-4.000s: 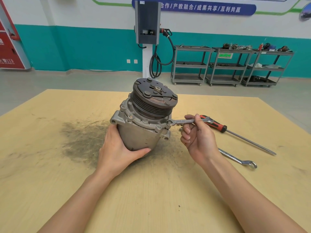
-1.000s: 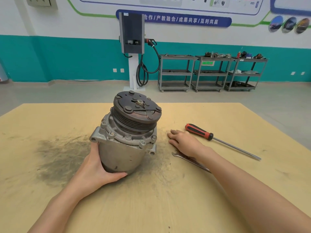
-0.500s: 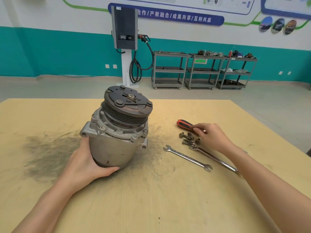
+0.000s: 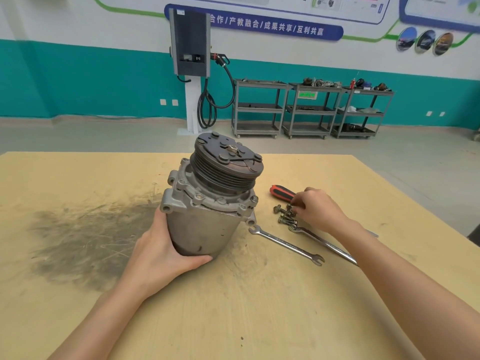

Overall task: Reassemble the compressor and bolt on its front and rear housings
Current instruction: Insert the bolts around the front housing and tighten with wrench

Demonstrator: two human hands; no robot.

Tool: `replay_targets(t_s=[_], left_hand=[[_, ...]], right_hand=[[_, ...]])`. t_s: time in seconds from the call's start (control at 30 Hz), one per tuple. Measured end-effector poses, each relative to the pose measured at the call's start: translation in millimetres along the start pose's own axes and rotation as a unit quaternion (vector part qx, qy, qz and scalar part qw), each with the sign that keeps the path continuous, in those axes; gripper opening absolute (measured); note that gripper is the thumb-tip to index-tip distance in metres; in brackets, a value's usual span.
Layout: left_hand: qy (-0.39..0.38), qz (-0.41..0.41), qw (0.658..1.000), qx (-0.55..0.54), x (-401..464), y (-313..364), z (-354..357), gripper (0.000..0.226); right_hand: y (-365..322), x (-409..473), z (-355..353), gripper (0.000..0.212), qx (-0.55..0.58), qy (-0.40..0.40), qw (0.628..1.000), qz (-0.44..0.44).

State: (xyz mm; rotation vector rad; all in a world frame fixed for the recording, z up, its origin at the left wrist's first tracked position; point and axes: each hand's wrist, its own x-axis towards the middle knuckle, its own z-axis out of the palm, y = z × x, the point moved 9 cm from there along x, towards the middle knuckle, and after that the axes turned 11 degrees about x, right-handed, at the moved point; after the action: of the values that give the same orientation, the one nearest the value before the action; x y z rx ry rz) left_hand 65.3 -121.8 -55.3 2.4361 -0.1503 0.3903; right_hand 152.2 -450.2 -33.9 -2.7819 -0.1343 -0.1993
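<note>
Left hand (image 4: 166, 253) gripping grey metal compressor (image 4: 210, 203) steady, right hand (image 4: 315, 207) pinching one loose steel bolt (image 4: 285, 214) cleanly from pile

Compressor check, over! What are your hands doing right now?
Left hand grips compressor, tilted on table. Right hand fingers at loose bolts. Two wrenches beside. Nothing blocking.
</note>
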Motion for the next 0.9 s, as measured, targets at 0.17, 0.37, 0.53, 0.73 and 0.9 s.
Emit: replay_targets(t_s=[0.17, 0.37, 0.53, 0.73, 0.9], left_hand=[[-0.004, -0.002, 1.000, 0.002, -0.8, 3.2, 0.6, 0.128], [0.024, -0.017, 0.999, 0.028, -8.3, 9.2, -4.1, 0.130], [0.031, -0.008, 0.997, 0.068, -11.0, 14.6, -6.6, 0.132], [0.028, -0.019, 0.996, 0.087, -10.3, 11.7, -5.1, 0.130], [0.025, -0.024, 0.995, 0.090, -11.3, 10.8, -5.3, 0.132]], right_hand=[[5.2, -2.1, 11.7, 0.027, 0.021, -0.011, 0.999, 0.025], [8.0, -2.9, 14.0, 0.023, -0.003, 0.038, 0.999, 0.025], [10.1, -11.8, 0.5, 0.025, 0.067, 0.114, 0.991, 0.035], [-36.2, -43.1, -32.1, 0.021, 0.515, 0.141, 0.845, -0.031], [-107.9, -65.5, -38.6, 0.021, 0.646, 0.013, 0.755, -0.115]])
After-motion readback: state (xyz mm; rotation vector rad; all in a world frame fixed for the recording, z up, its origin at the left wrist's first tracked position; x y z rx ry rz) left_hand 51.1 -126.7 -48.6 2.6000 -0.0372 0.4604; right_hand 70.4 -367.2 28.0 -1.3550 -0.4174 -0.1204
